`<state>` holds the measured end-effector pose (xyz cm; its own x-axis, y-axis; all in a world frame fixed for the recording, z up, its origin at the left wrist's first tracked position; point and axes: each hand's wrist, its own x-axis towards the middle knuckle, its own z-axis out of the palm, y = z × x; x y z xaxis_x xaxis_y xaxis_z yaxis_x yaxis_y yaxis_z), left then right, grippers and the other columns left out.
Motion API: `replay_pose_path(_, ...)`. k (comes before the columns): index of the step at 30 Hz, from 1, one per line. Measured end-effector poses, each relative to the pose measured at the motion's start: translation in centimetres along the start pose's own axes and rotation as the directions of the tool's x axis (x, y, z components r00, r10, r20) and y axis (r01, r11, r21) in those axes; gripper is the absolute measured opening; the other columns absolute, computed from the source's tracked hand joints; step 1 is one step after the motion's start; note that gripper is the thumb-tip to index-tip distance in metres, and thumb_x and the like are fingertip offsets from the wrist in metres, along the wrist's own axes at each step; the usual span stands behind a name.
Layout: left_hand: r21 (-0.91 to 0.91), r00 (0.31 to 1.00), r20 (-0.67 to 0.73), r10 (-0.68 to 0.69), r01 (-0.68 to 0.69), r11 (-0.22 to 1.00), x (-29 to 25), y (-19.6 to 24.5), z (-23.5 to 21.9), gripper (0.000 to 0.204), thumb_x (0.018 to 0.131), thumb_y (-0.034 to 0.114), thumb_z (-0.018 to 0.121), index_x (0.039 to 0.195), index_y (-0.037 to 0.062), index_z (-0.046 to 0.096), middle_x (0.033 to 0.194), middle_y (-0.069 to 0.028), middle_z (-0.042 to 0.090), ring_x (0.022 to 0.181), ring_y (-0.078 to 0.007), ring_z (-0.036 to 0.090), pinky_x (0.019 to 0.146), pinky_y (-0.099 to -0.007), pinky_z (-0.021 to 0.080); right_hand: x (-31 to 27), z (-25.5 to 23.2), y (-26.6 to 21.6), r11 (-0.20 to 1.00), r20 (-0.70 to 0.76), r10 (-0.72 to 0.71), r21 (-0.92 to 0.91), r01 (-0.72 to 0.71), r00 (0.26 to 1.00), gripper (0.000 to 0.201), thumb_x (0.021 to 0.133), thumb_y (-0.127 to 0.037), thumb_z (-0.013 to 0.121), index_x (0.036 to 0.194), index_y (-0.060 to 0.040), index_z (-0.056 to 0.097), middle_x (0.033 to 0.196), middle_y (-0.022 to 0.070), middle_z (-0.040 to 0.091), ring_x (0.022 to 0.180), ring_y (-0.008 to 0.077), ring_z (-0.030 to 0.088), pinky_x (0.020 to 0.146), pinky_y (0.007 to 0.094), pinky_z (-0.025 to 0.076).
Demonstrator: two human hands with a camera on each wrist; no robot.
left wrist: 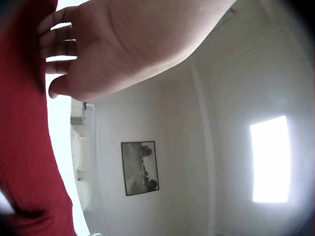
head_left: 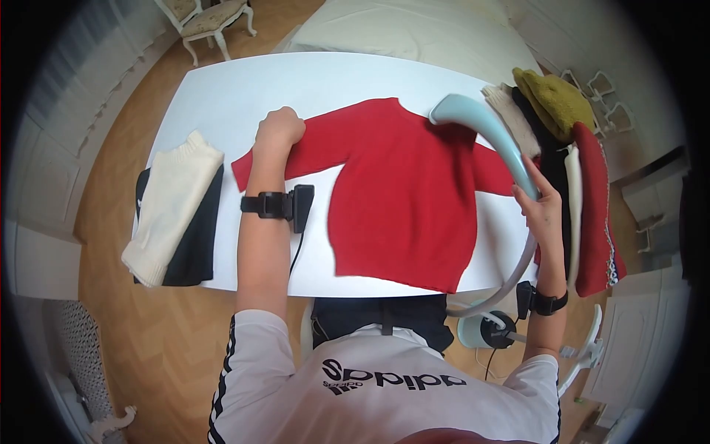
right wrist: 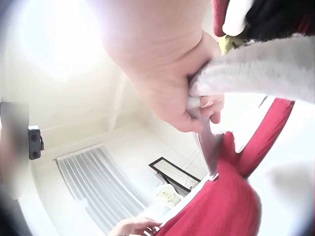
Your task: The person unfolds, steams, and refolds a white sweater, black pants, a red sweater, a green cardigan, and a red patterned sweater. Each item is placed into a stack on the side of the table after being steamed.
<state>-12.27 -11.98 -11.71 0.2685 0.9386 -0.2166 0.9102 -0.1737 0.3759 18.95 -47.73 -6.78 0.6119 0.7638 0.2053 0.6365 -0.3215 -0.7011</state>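
Note:
A red sweater (head_left: 403,200) lies spread on a white table, its sleeves out to both sides. My right hand (head_left: 543,211) grips the light blue handle of a garment steamer (head_left: 495,133); its head rests at the sweater's shoulder, near the neckline. In the right wrist view, fingers curl round the handle below the thick grey hose (right wrist: 256,69). My left hand (head_left: 281,129) is at the upper edge of the left-side sleeve (head_left: 318,137). In the left wrist view, its fingers (left wrist: 59,34) are spread and loosely bent, with the fingertips at the red fabric (left wrist: 29,132).
A cream knit (head_left: 174,207) lies over dark cloth (head_left: 198,244) at the table's left. Several garments, including a mustard knit (head_left: 555,103) and a red patterned one (head_left: 592,214), hang over the right edge. The steamer base (head_left: 473,331) stands on the floor beside me.

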Motion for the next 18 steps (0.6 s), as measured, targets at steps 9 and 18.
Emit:
replay_pose_path(9, 0.210, 0.846, -0.152, 0.512, -0.478, 0.853, -0.9, 5.8, 8.1, 0.068, 0.095, 0.050, 0.066, 0.142, 0.0013, 0.057, 0.145, -0.0198, 0.055, 0.135, -0.0378, 0.052, 0.112, -0.0526, 0.043, 2.5, -0.1, 0.8, 0.967, -0.184, 0.005, 0.252, 0.042, 0.983, 0.065, 0.094, -0.016, 0.074, 0.154, -0.0077, 0.049, 0.084, 0.0012, 0.064, 0.061, 0.0049, 0.053, 0.051, 0.0225, 0.041)
replay_pose_path(18, 0.236, 0.972, -0.041, 0.230, -0.214, 0.948, -2.2, 5.6, 5.1, 0.066, 0.097, 0.052, 0.061, 0.152, 0.0183, 0.050, 0.159, -0.0169, 0.042, 0.148, -0.0348, 0.039, 0.118, -0.0599, 0.033, 17.4, 5.3, 7.7, 0.991, -0.148, -0.108, -0.099, 0.094, 0.983, 0.069, 0.097, -0.032, 0.069, 0.152, -0.0049, 0.039, 0.101, 0.0244, 0.070, 0.088, 0.0367, 0.072, 0.081, 0.0459, 0.053)
